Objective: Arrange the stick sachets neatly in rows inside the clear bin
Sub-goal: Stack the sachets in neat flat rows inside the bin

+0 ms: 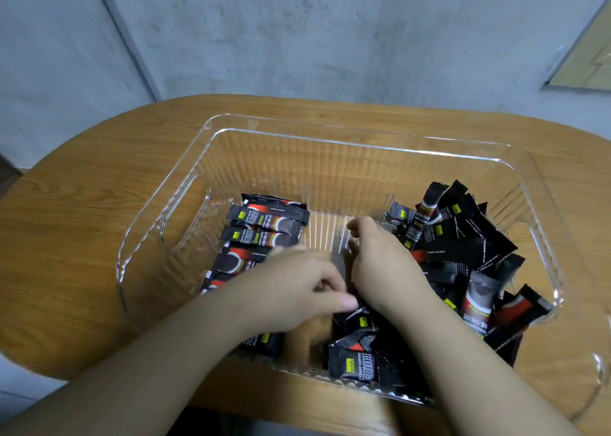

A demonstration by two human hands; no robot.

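While loose sachets [463,253] crowd the bin [330,138], both hands' [330,280] grips cannot be told.

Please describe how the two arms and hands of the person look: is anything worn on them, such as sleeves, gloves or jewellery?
Both forearms are bare up to the frame's lower edge; no sleeve shows. The left hand and the right hand wear no gloves. No ring, bracelet or watch is visible on the parts that show. The fingernails look short and unpainted, though the picture is slightly blurred.
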